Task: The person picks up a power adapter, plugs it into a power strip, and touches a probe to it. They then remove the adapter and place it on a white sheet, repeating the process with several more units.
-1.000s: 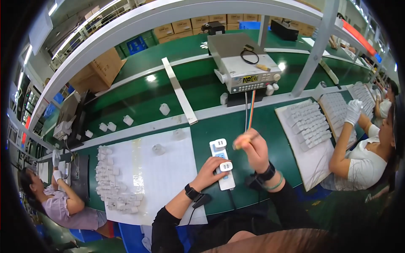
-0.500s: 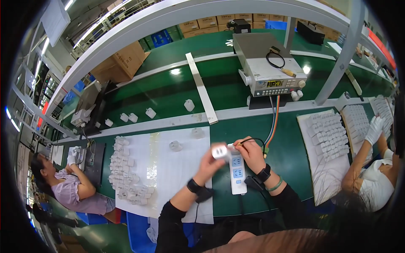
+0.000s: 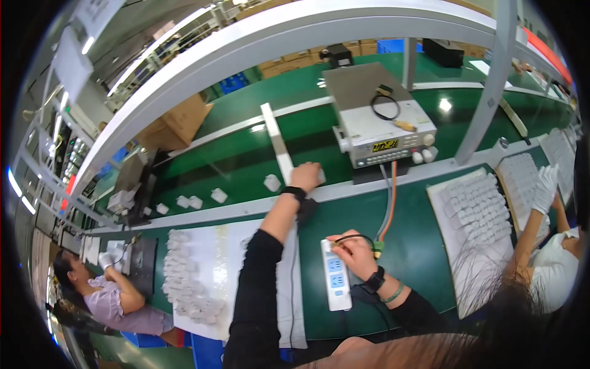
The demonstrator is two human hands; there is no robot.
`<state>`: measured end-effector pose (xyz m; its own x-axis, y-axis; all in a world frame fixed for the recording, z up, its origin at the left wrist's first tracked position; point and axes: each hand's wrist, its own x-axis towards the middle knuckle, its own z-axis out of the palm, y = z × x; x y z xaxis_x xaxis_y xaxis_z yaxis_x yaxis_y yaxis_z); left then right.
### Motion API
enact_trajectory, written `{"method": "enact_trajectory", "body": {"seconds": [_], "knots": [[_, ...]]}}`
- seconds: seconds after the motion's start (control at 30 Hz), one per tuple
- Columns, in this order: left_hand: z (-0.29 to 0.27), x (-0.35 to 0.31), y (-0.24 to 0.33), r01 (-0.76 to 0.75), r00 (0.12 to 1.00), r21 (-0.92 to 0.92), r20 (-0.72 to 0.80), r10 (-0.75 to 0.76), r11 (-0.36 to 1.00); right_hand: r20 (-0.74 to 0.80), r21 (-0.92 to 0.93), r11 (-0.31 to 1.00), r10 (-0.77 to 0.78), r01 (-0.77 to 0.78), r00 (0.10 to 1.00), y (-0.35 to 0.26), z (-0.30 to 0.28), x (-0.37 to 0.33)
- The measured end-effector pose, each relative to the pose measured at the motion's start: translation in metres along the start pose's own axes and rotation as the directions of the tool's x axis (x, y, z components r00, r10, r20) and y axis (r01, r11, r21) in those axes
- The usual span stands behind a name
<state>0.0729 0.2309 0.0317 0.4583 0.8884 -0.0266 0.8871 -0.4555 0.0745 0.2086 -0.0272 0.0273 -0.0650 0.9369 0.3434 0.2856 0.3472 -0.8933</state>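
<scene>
the left hand [image 3: 307,177] is stretched forward over the near rail [image 3: 246,211] of the green line, at the lower end of the white bar [image 3: 275,141]. a pale object [image 3: 321,176] shows at its fingertips; whether the hand grips it or has let go, i cannot tell. the right hand [image 3: 355,255] pinches the end of a black cable [image 3: 358,236] just above the top of the white power strip [image 3: 337,280], which lies on the green worktop [image 3: 412,264]. the cable arches to a green connector [image 3: 378,247], where grey and orange wires [image 3: 391,206] run up to the bench instrument [image 3: 387,126] with its lit display. white charger blocks [image 3: 181,273] crowd the left side of a white sheet [image 3: 215,246], left of the strip. at right, a co-worker's white glove [image 3: 544,192] is raised over a charger-filled tray.
</scene>
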Motion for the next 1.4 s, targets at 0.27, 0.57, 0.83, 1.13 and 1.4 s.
{"method": "enact_trajectory", "body": {"seconds": [0.27, 0.57, 0.83, 1.13, 1.4], "knots": [[-0.020, 0.013, -0.098, 0.039, 0.999, 0.316, -0.021, -0.034, 0.948, 0.040, -0.013, 0.990, -0.142, 0.142, 0.989, 0.018, -0.011, 0.002], [0.006, 0.018, -0.092, 0.119, 0.964, -0.019, 0.243, -0.110, 0.993, -0.038, -0.021, 0.980, -0.196, 0.196, 0.980, 0.021, -0.015, -0.007], [-0.077, -0.090, -0.127, 0.019, 0.943, -0.645, -0.242, -0.228, 0.764, -0.001, -0.019, 0.988, -0.156, 0.156, 0.988, 0.008, 0.007, -0.002], [-0.043, -0.276, 0.023, -0.146, 0.949, -0.989, -0.140, -0.282, -0.001, -0.008, 0.196, 0.980, 0.036, -0.034, 0.999, 0.021, 0.006, -0.006], [0.026, -0.279, 0.082, -0.107, 0.991, -0.974, -0.089, -0.099, -0.201, 0.050, 0.429, 0.895, 0.111, -0.121, 0.993, 0.019, -0.004, -0.006]]}}
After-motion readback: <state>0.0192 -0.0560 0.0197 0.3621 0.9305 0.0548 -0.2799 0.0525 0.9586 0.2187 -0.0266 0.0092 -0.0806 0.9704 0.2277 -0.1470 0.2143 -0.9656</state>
